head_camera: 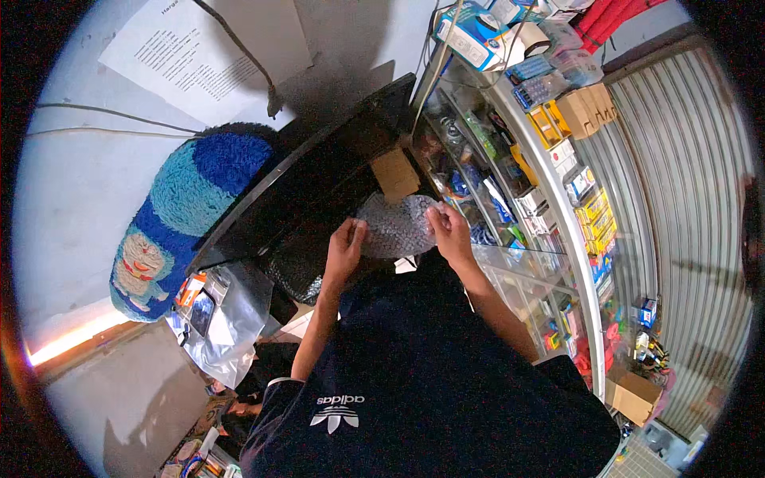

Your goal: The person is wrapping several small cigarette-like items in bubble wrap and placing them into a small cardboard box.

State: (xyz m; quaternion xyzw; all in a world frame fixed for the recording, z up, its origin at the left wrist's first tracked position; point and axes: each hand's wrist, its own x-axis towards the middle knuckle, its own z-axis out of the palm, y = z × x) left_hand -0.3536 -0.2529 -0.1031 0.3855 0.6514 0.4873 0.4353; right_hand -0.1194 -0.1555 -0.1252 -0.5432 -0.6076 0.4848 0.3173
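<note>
A sheet of clear bubble wrap (397,230) is stretched between my two hands in front of my chest. My left hand (346,242) pinches its left edge between thumb and fingers. At the upper right corner, my right hand (448,230) grips the same sheet. Just beyond the sheet lies a piece of brown cardboard (395,173), possibly a small box, its near end meeting the wrap. Below the wrap a small white paper-like piece (406,264) shows in part. Dark bubble wrap (296,275) lies to the left of my left hand.
A glass display case (538,161) with boxed goods curves along the right, before a corrugated metal shutter (687,179). Left are a black shelf edge (299,155), a blue plush bolster (191,191) and a phone (202,312) on plastic sheeting (239,334). A cable (239,45) hangs above.
</note>
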